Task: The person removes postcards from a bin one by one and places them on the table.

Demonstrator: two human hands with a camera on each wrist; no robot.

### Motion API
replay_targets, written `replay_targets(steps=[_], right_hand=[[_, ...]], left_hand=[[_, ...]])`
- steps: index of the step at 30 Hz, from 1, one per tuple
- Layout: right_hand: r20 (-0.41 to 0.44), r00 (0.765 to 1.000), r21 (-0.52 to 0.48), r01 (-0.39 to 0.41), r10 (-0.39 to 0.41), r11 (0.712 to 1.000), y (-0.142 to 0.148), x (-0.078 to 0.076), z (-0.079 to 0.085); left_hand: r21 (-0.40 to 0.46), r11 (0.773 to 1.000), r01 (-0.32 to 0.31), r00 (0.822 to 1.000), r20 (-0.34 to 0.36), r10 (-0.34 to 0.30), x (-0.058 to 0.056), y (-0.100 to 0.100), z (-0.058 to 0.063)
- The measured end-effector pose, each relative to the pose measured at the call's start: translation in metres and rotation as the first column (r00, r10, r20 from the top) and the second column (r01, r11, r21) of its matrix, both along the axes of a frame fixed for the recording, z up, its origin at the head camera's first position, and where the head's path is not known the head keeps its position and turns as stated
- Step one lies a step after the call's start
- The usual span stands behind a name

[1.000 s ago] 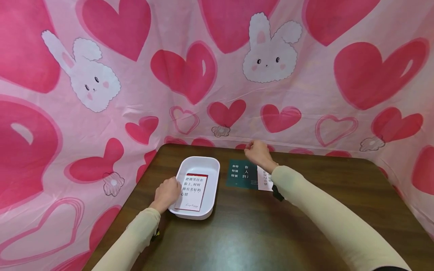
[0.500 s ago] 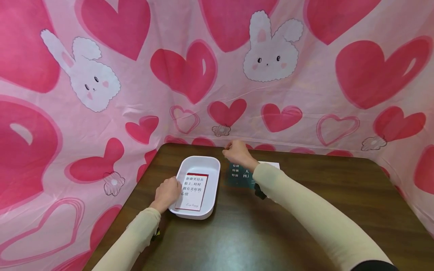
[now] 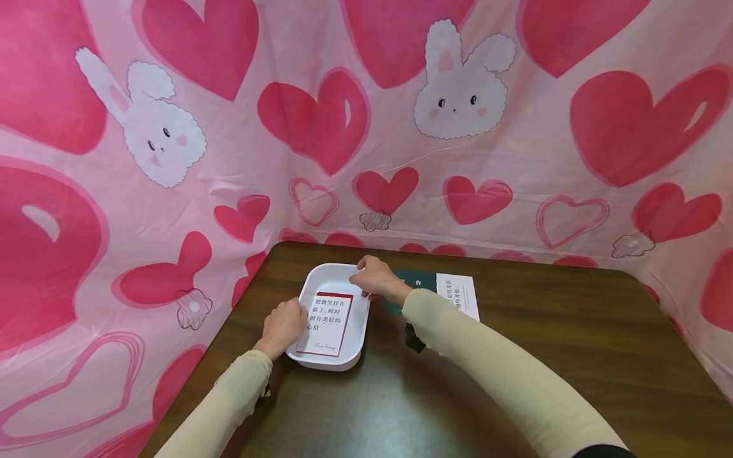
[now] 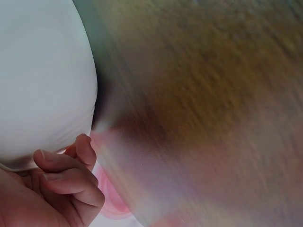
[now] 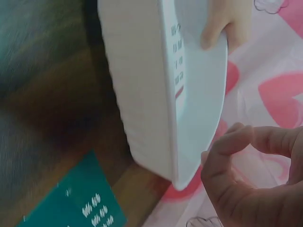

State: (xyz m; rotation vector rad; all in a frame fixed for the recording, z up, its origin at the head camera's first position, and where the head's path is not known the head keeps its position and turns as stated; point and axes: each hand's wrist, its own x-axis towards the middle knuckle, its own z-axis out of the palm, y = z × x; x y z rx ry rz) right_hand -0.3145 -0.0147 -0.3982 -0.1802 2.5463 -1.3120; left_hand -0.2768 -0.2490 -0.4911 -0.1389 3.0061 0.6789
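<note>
A white plastic tray [image 3: 359, 331] stands on the table with a white card [image 3: 328, 331] edged in red and printed with dark characters lying inside. My left hand [image 3: 284, 327] grips its left rim; the right wrist view shows a digit over the inner wall, and the left wrist view shows curled fingers [image 4: 71, 184] by the outside. My right hand [image 3: 380, 278] is over the far right corner of the tray. Its thumb and index tips meet in a ring in the right wrist view, with nothing visible between them.
Right of the tray lie a dark green card [image 3: 420, 280] with white print and a white printed card [image 3: 460, 292], partly behind the right forearm. The brown wooden table [image 3: 550, 318] meets a pink curtain [image 3: 395, 146] with hearts and rabbits at its back and left.
My right hand has moved left from above the green and white cards to the tray's far right corner, uncovering the white card. My left hand has stayed on the tray's rim.
</note>
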Motion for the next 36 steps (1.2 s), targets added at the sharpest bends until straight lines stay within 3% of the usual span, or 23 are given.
replay_targets(steps=[7,12,16,21,24,31,36], right_hand=[[0.154,0.988,-0.108,-0.014,0.031,0.994,-0.014,0.004,-0.006],[0.29,0.954,-0.222,-0.008,0.074,0.975,-0.021,0.005,-0.009],[0.432,0.894,-0.3,0.019,0.118,0.954,-0.025,0.003,-0.013],[0.593,0.79,-0.372,0.094,0.158,0.923,-0.03,0.004,-0.02],[0.625,0.758,-0.401,0.107,0.186,0.91,-0.033,0.005,-0.023],[0.665,0.723,-0.42,0.151,0.189,0.895,-0.037,0.008,-0.029],[0.669,0.724,-0.431,0.192,0.17,0.882,-0.038,0.009,-0.032]], left_hand=[[-0.003,1.0,-0.006,1.0,0.007,0.006,0.0,0.001,0.0],[-0.003,1.0,-0.001,1.0,0.006,0.001,-0.001,0.001,0.001],[-0.01,1.0,-0.006,1.0,0.008,0.006,-0.001,0.001,0.001],[-0.024,1.0,-0.01,1.0,0.013,0.01,-0.001,0.001,0.002],[-0.032,0.999,-0.006,1.0,0.006,0.006,-0.001,0.001,0.003],[-0.054,0.999,0.006,1.0,-0.024,-0.007,0.0,0.001,0.002],[-0.059,0.998,0.007,1.0,-0.024,-0.009,0.0,0.001,0.002]])
